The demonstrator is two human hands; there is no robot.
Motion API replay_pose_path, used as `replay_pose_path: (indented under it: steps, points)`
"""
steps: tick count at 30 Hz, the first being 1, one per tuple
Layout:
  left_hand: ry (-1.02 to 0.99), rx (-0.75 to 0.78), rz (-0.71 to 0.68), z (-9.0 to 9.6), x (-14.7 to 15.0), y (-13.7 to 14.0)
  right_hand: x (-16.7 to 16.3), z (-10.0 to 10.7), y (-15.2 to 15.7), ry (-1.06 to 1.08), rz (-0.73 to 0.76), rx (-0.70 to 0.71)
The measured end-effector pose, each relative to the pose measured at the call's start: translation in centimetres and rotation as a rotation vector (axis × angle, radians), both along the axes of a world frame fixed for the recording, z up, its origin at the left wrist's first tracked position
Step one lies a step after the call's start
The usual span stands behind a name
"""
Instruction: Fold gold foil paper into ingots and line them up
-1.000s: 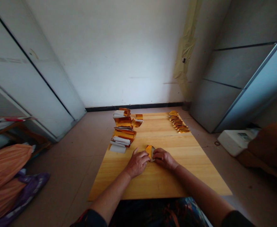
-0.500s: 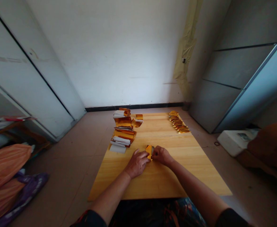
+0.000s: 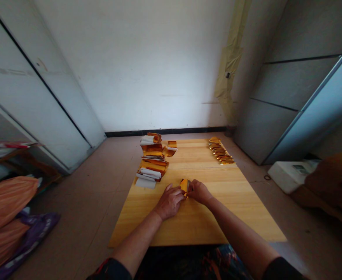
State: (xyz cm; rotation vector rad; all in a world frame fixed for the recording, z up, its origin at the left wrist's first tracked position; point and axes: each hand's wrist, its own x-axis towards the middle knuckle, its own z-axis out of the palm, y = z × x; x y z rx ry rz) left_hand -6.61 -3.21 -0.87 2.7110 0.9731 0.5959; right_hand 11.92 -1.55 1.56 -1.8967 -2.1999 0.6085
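A small sheet of gold foil paper (image 3: 184, 185), partly folded, lies on the wooden table between my two hands. From the left, my left hand (image 3: 171, 201) presses on its near edge, fingers together. My right hand (image 3: 199, 191) has its fingers curled in and pinches the sheet's right edge. Stacks of gold foil paper (image 3: 155, 166) with white backs stand at the table's far left, beyond my left hand. A row of folded gold paper pieces (image 3: 220, 151) lies overlapped at the far right corner.
The wooden table (image 3: 246, 210) stands before a white wall. A grey cabinet (image 3: 273, 105) rises at the right, near a white box (image 3: 287, 175) on the floor side. Orange cloth (image 3: 9, 206) and a purple bag (image 3: 39, 229) are at the left.
My right hand has shifted very slightly at the sheet's right edge, and the fold there looks a little different. My left hand stays in place, as do the stacks and row.
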Motion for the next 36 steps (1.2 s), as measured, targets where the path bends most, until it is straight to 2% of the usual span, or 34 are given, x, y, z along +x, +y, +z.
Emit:
replay_pose_path:
  steps: [7, 13, 23, 31, 36]
  points:
    - [0.042, -0.004, 0.007, 0.1, -0.2, 0.0, 1.4, -1.8, 0.4, 0.207, 0.081, 0.031]
    - [0.063, -0.007, -0.006, 0.1, -0.4, 0.0, 1.9, -1.7, 0.5, 0.296, 0.105, -0.01]
    - [0.115, -0.004, -0.023, 0.8, -0.3, -0.1, 1.0, -1.2, 0.0, 0.091, 0.152, 0.072]
    - [0.094, -0.003, 0.001, 0.9, -0.1, -0.4, 0.4, -0.9, -0.2, 0.008, 0.079, 0.061]
    - [0.1, -0.013, 0.013, 0.6, -0.1, -0.4, -0.2, 0.0, -0.5, -0.028, 0.042, 0.029]
